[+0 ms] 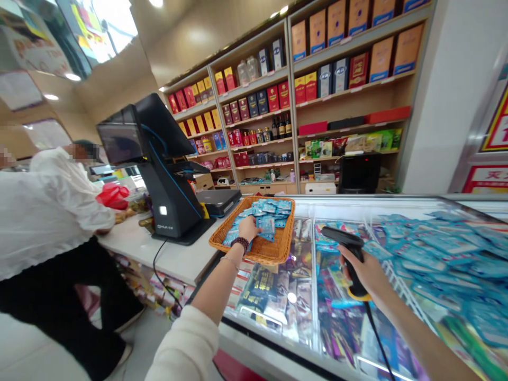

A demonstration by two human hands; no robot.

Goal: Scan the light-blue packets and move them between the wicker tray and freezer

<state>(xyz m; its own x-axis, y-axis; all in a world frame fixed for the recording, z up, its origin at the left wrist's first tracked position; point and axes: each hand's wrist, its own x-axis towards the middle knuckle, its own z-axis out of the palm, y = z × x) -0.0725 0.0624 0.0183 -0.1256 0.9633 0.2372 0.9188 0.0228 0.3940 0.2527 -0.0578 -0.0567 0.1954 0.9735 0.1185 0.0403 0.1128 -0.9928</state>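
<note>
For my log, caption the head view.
Left hand on blue packets in a wicker tray; right hand holds a barcode scanner.

Two hands, a left hand (249,228) and a right hand (363,272); one scanner (349,243), one basket (262,255), one till (170,196), one counter (159,259), one co-worker (51,211); packets (265,211) beyond counting.

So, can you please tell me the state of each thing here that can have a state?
left hand: resting on the packets
right hand: closed around the scanner
barcode scanner: held, cable hanging down
blue packets: loose, heaped in the basket
wicker basket: sitting on the glass counter, partly filled
till screen: dark, no display visible
red plastic bag: crumpled
</note>
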